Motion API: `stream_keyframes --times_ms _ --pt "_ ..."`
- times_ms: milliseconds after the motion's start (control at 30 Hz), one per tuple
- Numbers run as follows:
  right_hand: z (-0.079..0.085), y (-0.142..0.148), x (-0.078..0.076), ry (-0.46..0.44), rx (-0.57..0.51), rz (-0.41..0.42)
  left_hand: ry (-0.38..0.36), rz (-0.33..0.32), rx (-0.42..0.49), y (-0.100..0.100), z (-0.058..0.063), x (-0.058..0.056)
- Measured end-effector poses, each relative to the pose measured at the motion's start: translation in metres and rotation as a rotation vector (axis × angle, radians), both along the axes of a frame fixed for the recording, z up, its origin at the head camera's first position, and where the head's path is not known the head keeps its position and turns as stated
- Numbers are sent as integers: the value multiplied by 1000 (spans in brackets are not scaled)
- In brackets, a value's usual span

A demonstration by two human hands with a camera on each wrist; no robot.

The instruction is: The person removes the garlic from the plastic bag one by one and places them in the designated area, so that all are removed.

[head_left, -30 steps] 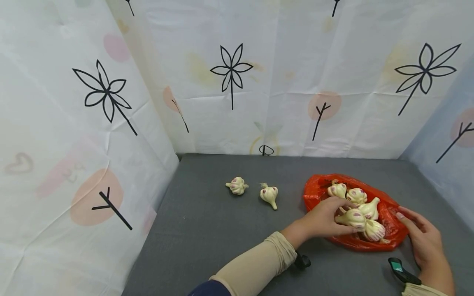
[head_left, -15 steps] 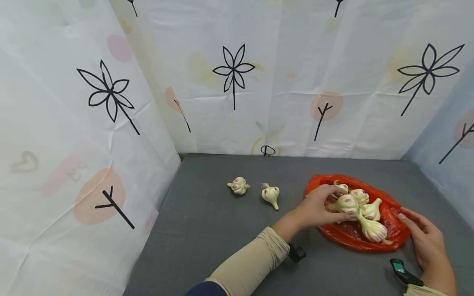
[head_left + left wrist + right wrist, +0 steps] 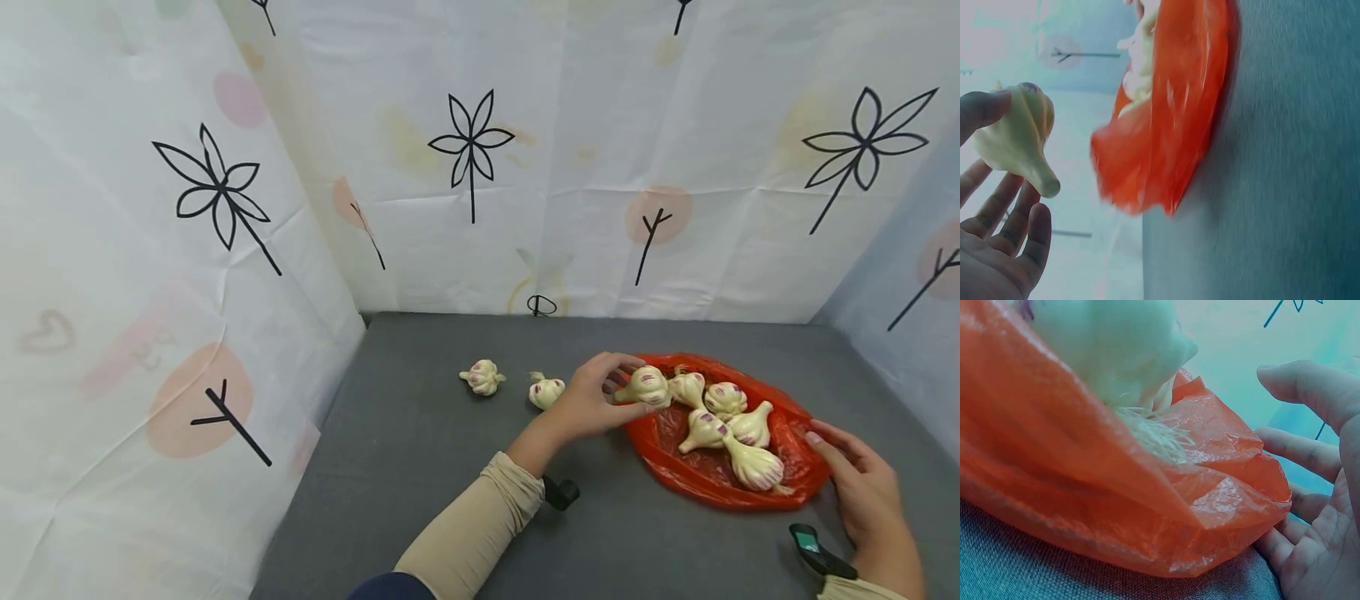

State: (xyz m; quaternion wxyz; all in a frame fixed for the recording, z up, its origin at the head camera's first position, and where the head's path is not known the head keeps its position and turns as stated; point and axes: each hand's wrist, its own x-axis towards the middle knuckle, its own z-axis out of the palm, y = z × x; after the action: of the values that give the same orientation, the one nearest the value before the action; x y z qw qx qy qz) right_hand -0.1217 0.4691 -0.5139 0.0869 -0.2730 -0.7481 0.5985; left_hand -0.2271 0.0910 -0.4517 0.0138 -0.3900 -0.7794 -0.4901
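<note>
At edges of red bag [image 3: 686, 478], left hand [image 3: 588, 402] pinching garlic bulb [image 3: 649, 387], right hand [image 3: 865, 482] touching, unclasped

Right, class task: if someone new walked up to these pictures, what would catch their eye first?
Probably the bright red bag, lying open toward the right of the grey table with several pale garlic bulbs inside. Next, the bulb held in the left grip at the bag's left end. Behind it all, bold black flower drawings stand out on the white backdrop.
</note>
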Motion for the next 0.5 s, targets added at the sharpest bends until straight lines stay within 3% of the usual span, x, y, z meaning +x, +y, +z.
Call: stream_keyframes --times_ms 500 --pt "1 -1 0 1 -10 -7 -93 104 100 -58 -7 -10"
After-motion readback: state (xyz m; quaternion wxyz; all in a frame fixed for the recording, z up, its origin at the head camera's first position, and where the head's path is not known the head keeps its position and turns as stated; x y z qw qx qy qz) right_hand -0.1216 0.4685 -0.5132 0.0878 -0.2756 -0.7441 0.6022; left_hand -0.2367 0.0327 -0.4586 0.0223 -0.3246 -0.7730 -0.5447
